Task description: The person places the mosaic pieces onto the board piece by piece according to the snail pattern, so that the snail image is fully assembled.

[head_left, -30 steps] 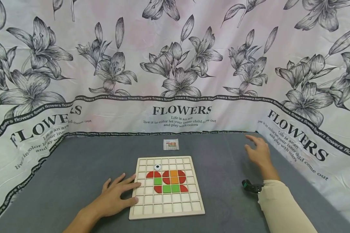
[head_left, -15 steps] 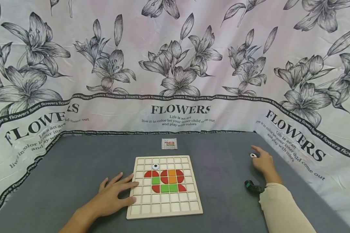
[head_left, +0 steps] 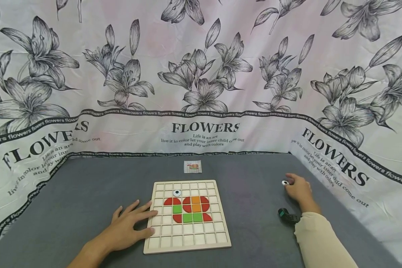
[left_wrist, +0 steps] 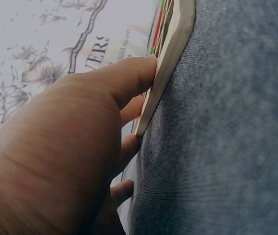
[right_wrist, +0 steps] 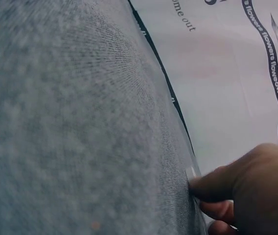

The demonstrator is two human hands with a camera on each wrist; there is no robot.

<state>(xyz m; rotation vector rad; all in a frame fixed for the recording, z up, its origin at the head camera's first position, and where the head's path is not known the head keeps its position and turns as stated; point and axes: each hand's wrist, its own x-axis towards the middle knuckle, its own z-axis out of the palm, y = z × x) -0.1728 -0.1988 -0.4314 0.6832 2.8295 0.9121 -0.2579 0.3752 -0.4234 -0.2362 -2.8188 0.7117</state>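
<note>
A pale wooden grid board (head_left: 189, 241) lies flat on the table. My left hand (head_left: 128, 226) rests at its left side, fingers spread and touching the edge; in the left wrist view the thumb (left_wrist: 136, 76) lies against the board's rim (left_wrist: 171, 58). Red, green and orange tiles fill some cells, such as a green tile (head_left: 187, 217) and an orange tile (head_left: 195, 204). A round white eye tile (head_left: 176, 193) sits near the top. Far right, my right hand (head_left: 299, 190) pinches a second white eye tile (head_left: 285, 182) at the table surface, partly hidden by the thumb (right_wrist: 215, 183).
A small printed card (head_left: 192, 166) with a coloured grid picture lies behind the board. A black wrist strap device (head_left: 288, 216) is at the right sleeve (head_left: 321, 238). Flower-printed cloth (head_left: 204, 134) encloses the grey table (head_left: 248, 223) at back and sides.
My right hand has come lower and nearer, and its fingers have closed in on the eye tile, which has shifted slightly left. My left hand stays at the board's edge.
</note>
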